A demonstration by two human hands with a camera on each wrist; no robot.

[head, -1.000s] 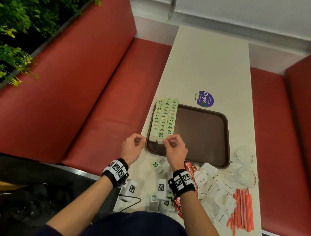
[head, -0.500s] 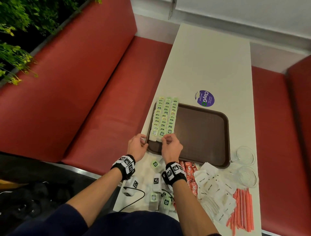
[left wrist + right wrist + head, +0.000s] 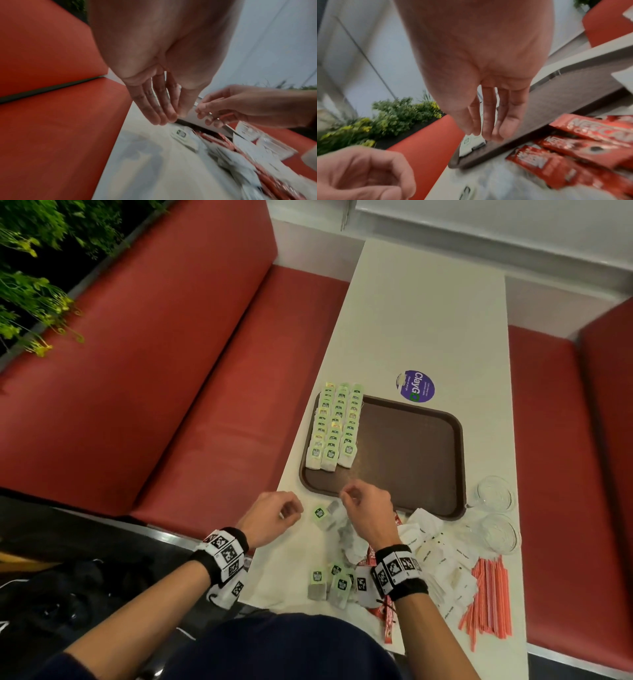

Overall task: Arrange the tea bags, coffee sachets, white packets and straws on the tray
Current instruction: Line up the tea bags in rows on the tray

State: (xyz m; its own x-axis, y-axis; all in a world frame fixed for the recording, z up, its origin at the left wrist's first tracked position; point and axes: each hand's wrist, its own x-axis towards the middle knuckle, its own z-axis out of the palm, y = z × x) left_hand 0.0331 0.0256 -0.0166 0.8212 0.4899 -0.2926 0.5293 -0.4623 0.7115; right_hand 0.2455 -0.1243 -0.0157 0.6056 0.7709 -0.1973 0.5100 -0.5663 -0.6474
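I see a black wristband (image 3: 222,556) with white blocks carrying black square-code markers on my left wrist, a matching band (image 3: 399,573) on my right, and dark navy clothing (image 3: 274,648) at six o'clock.

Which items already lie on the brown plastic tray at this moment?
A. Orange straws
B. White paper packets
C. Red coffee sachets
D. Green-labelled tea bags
D: the green-labelled tea bags lie in three rows along the left side of the brown plastic tray, while the red coffee sachets, white paper packets and orange straws sit on the white table beside it.
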